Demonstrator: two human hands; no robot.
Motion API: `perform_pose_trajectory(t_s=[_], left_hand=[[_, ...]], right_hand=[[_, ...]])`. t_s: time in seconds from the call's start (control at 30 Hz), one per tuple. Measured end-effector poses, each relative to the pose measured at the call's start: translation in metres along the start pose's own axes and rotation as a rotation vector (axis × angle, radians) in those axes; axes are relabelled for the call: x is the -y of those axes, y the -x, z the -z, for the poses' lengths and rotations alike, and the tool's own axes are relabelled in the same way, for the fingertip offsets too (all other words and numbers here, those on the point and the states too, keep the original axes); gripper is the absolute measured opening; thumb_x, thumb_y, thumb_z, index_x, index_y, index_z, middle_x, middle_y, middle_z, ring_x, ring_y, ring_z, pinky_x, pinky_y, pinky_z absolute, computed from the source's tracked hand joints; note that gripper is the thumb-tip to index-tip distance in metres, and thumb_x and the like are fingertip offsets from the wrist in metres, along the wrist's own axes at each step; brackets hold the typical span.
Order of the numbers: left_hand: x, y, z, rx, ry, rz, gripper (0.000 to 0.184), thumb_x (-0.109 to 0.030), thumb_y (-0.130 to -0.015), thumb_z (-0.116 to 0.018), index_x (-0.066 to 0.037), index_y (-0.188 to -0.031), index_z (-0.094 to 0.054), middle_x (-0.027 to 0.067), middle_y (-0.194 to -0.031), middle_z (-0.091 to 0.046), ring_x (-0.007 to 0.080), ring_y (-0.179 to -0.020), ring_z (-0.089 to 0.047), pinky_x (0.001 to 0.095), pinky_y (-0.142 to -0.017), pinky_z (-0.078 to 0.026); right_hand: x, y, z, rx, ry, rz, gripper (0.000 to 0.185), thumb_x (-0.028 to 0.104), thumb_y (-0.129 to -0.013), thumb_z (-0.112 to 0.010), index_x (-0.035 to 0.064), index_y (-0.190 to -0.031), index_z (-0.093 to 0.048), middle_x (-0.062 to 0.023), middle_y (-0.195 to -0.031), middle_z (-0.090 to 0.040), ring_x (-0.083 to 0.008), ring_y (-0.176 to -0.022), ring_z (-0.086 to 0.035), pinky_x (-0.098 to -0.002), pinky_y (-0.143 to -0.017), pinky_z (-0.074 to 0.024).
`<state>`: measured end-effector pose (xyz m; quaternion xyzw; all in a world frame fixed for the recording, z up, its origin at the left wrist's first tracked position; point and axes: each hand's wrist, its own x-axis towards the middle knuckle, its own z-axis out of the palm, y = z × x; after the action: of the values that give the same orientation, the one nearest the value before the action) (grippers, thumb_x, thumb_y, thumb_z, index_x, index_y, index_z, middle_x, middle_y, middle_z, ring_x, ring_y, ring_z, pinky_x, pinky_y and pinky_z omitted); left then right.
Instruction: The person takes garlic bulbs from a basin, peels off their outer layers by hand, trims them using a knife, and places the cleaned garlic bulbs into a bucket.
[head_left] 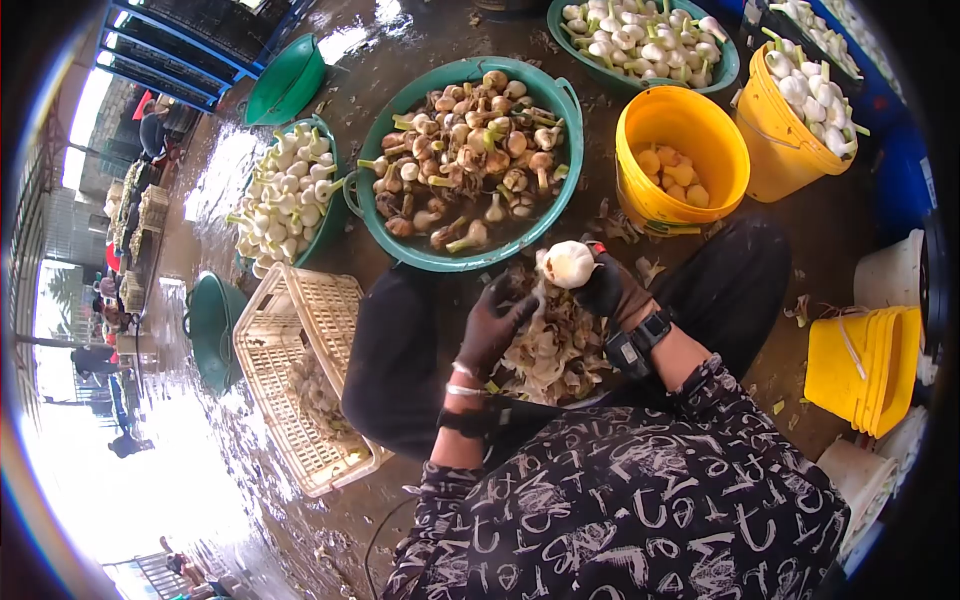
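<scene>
My right hand (pixel 612 292), in a dark glove, is closed around a white garlic bulb (pixel 567 264) held over my lap. Something small, red and black (pixel 596 248) shows by its fingers; I cannot make out what it is. Just left of the bulb is my gloved left hand (pixel 494 325), its fingers apart and no object visible in them. Loose garlic skins (pixel 552 355) are heaped between my legs beneath both hands. In front stands a green tub (pixel 463 262) of brownish, unpeeled garlic bulbs (pixel 470 150).
A yellow bucket (pixel 735 150) holding some bulbs stands ahead right, beside another yellow bucket (pixel 775 170) full of white garlic. Green tubs (pixel 735 75) of white garlic (pixel 290 190) stand at the back and left. A cream plastic crate (pixel 290 310) tilts by my left knee. The floor (pixel 230 440) is wet.
</scene>
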<state>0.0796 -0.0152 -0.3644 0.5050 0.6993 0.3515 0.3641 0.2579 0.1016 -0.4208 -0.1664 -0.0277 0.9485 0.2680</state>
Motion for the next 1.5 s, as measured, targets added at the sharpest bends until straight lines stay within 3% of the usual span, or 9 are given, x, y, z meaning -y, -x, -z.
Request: perform_pose_trajectory(t_s=[0.07, 0.13, 0.3, 0.43, 0.63, 0.77, 1.0, 1.2, 1.5], left_hand=[[-0.011, -0.011, -0.017, 0.048, 0.762, 0.265, 0.046, -0.022, -0.084, -0.066, 0.001, -0.121, -0.051, 0.0098, -0.103, -0.063, 0.015, -0.091, -0.06, 0.027, -0.075, -0.049], [-0.007, -0.02, -0.03, 0.035, 0.678, 0.193, 0.033, -0.015, -0.086, -0.063, 0.002, -0.113, -0.056, 0.0065, -0.094, -0.063, 0.0121, -0.08, -0.06, 0.0226, -0.068, -0.049], [-0.004, -0.015, -0.021, -0.093, 0.823, 0.175, 0.021, -0.019, -0.089, -0.06, 0.001, -0.092, -0.063, 0.002, -0.074, -0.062, 0.0096, -0.063, -0.058, 0.0225, -0.057, -0.046], [0.001, -0.012, 0.008, 0.312, 0.536, 0.402, 0.029, -0.019, -0.086, -0.064, 0.002, -0.106, -0.06, 0.0062, -0.086, -0.064, 0.0111, -0.072, -0.06, 0.0232, -0.061, -0.048], [-0.028, -0.008, -0.026, -0.003, 0.63, -0.004, 0.045, -0.009, -0.076, -0.073, 0.002, -0.116, -0.055, 0.006, -0.105, -0.061, 0.0113, -0.093, -0.058, 0.0268, -0.081, -0.048], [-0.037, -0.003, -0.046, -0.115, 0.585, -0.042, 0.03, -0.005, -0.077, -0.071, 0.002, -0.105, -0.062, 0.0045, -0.093, -0.064, 0.0101, -0.084, -0.058, 0.0255, -0.077, -0.049], [-0.02, 0.014, -0.024, -0.112, 0.81, 0.138, 0.018, -0.018, -0.086, -0.064, 0.0, -0.086, -0.065, 0.0012, -0.07, -0.062, 0.007, -0.062, -0.055, 0.023, -0.057, -0.046], [0.019, 0.012, -0.014, -0.023, -0.523, -0.05, 0.031, -0.028, -0.085, -0.063, 0.003, -0.089, -0.063, 0.0075, -0.07, -0.064, 0.0118, -0.065, -0.059, 0.026, -0.061, -0.048], [-0.043, -0.004, -0.027, 0.01, 0.441, -0.068, 0.045, -0.008, -0.075, -0.074, 0.001, -0.114, -0.054, 0.0066, -0.102, -0.059, 0.0129, -0.094, -0.056, 0.026, -0.079, -0.048]], right_hand=[[-0.003, 0.0, 0.017, -0.008, -0.012, 0.045, 0.024, 0.015, -0.09, -0.052, 0.0049, -0.112, -0.051, -0.0071, -0.109, -0.059, -0.0204, -0.099, -0.058, -0.0295, -0.087, -0.0471], [0.0, 0.002, 0.028, 0.182, 1.634, 0.558, 0.042, 0.039, -0.097, -0.036, 0.0054, -0.119, -0.047, -0.0078, -0.118, -0.055, -0.0185, -0.107, -0.054, -0.0306, -0.095, -0.0429], [0.001, -0.003, 0.027, 0.049, 0.195, 0.056, 0.032, 0.031, -0.094, -0.047, 0.0052, -0.113, -0.049, -0.0075, -0.108, -0.058, -0.0188, -0.096, -0.059, -0.0315, -0.085, -0.0487], [-0.001, 0.01, 0.003, 0.103, 1.487, 0.774, 0.021, 0.018, -0.091, -0.051, 0.0067, -0.108, -0.047, -0.0056, -0.097, -0.057, -0.0159, -0.094, -0.058, -0.0303, -0.083, -0.0496], [0.004, -0.005, 0.029, 0.026, 0.353, 0.194, 0.041, 0.002, -0.076, -0.067, 0.004, -0.111, -0.046, -0.0049, -0.09, -0.057, -0.0153, -0.087, -0.059, -0.0297, -0.078, -0.0503], [0.004, -0.002, 0.018, 0.197, 1.427, 0.626, 0.041, 0.011, -0.08, -0.066, 0.0047, -0.115, -0.046, -0.0045, -0.081, -0.058, -0.015, -0.078, -0.059, -0.0297, -0.075, -0.0502], [0.002, -0.014, 0.07, 0.218, 0.021, 0.045, 0.02, 0.029, -0.096, -0.041, 0.0116, -0.1, -0.05, -0.002, -0.079, -0.049, -0.0184, -0.077, -0.046, -0.0351, -0.067, -0.0447], [0.004, -0.003, -0.011, 0.459, -0.353, -0.25, 0.034, 0.039, -0.095, -0.037, 0.0098, -0.083, -0.049, -0.0059, -0.076, -0.047, -0.025, -0.076, -0.044, -0.036, -0.074, -0.0398], [0.001, -0.01, 0.046, -0.015, 0.433, 0.217, 0.024, 0.027, -0.085, -0.056, 0.005, -0.095, -0.057, -0.0073, -0.084, -0.058, -0.0212, -0.076, -0.056, -0.0368, -0.071, -0.0462]])
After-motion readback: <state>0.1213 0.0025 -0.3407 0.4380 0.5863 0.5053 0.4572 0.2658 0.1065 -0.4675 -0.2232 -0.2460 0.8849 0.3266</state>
